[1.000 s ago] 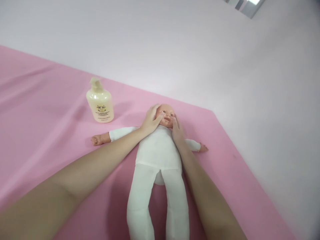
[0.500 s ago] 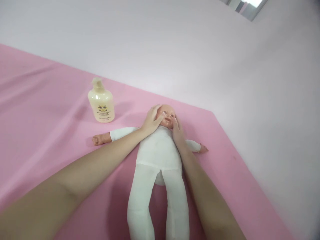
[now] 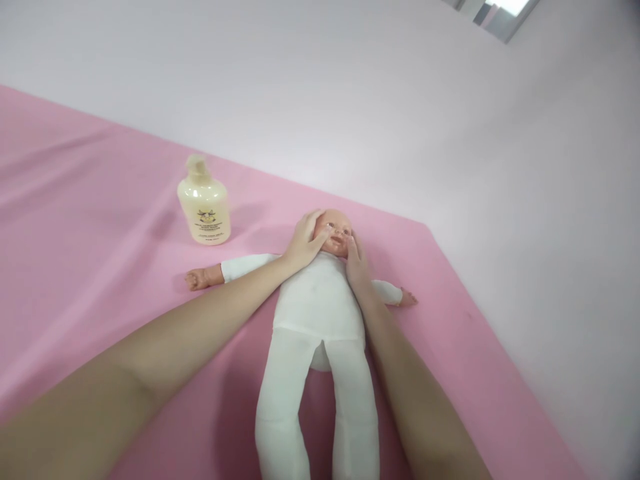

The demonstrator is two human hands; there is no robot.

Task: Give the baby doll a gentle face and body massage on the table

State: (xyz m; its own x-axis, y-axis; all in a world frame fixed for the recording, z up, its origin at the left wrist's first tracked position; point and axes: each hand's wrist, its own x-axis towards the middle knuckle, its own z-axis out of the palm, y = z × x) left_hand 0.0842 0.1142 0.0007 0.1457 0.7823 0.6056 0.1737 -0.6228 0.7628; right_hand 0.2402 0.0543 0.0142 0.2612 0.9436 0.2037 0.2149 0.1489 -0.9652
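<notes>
2 hands flat, fingers apart, cupping doll [image 3: 320, 293] face | pump bottle [image 3: 204, 203] left, apart

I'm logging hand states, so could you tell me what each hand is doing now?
Left hand: open, cupping the doll's head.
Right hand: open, fingers against the doll's cheek.

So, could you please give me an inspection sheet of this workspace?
Surface: pink cloth, lightly creased.
Job's things: doll in white, lying face up, arms spread.
Clutter: cream pump bottle, upright, apart from the doll.
Grippers: left hand open, cupping the doll's head; right hand open, on the other cheek.
Cables: nothing seen.
Surroundings: white wall behind the cloth.
</notes>
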